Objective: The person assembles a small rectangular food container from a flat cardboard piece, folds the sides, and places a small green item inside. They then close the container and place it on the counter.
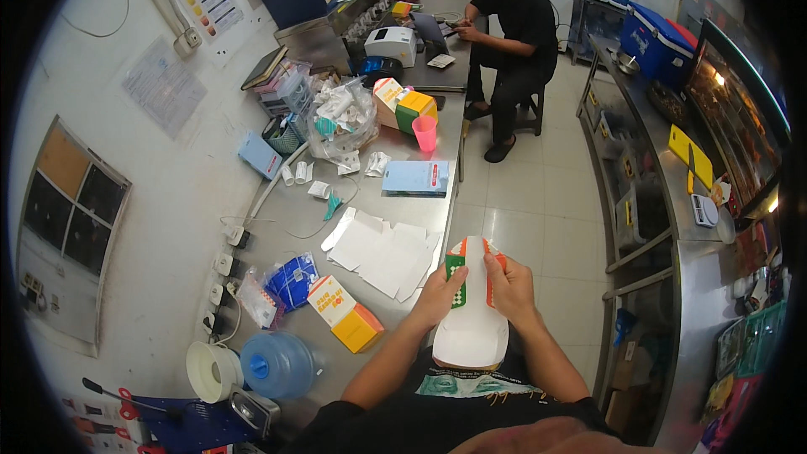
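- The person's left hand (pixel 439 292) and right hand (pixel 509 287) are both gripping one flat, unfolded white cardboard carton blank with green and orange printed flaps (pixel 472 307), fingers curling over its upper side flaps; the blank is hanging in the air in front of the chest, just off the near corner of the steel worktable (pixel 294 240).
- Just beyond the left hand, a loose spread of white flat sheets (pixel 382 254) is lying on the table; their exact number cannot be told, as they are overlapping.
- Two folded orange-and-white cartons are showing: one near carton (pixel 346 313) left of the hands, one far carton (pixel 405 105) beside a single pink plastic cup (pixel 425 132).
- One light blue flat box (pixel 415 176) is sitting at the table's right edge, between the sheets and the cup.
- Nearer the wall, one blue plastic bag (pixel 290 280), one clear bag of crumpled packets (pixel 340 122) and one blue water bottle lying on its side (pixel 277 364) are crowding the table's left side.
- A seated person in black (pixel 513 34) is working at the table's far end, well apart from the hands.
- To the right, the tiled floor aisle (pixel 530 202) is running open between the table's edge and a steel counter (pixel 664 168) along the right wall.
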`<state>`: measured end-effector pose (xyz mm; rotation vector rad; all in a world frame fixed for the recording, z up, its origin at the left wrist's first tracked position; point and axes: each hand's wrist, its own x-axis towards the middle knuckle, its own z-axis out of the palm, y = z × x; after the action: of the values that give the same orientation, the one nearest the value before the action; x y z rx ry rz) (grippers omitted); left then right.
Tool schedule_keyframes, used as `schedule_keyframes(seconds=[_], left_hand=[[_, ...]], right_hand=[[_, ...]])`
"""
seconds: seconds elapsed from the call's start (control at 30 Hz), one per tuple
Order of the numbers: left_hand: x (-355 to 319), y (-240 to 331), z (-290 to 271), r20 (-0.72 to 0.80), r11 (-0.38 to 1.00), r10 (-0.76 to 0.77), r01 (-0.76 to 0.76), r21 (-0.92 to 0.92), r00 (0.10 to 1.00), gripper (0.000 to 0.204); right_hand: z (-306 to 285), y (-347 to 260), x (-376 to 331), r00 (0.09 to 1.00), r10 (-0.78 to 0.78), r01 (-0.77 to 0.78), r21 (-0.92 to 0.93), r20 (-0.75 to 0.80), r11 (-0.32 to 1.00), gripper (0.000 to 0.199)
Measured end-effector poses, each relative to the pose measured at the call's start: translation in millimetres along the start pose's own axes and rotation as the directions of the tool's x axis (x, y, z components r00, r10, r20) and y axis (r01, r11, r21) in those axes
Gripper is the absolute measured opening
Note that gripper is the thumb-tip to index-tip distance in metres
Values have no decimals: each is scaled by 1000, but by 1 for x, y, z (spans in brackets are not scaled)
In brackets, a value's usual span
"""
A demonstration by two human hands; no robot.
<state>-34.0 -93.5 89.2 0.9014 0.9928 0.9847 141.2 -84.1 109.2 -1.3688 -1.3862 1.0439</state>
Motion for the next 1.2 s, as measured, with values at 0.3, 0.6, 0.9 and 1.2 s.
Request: schedule_keyframes(seconds=[0.3,0.6,0.9,1.2], left_hand=[[-4,-1,-9,141,949,-48,1,316,989,35],[-6,-11,-31,-298,982,134,-85,169,945,30],[-9,-29,-33,-330,931,312,-218,294,891,38],[-23,-67,-33,-400,995,-45,3,-104,916,65]], right_hand=[[-1,7,8,988,-62,58,-31,-143,998,40],[-9,12,14,984,75,-37,-227,159,973,51],[16,50,3,919,131,-208,175,371,962,48],[22,77,-13,846,264,-263,-69,463,962,64]])
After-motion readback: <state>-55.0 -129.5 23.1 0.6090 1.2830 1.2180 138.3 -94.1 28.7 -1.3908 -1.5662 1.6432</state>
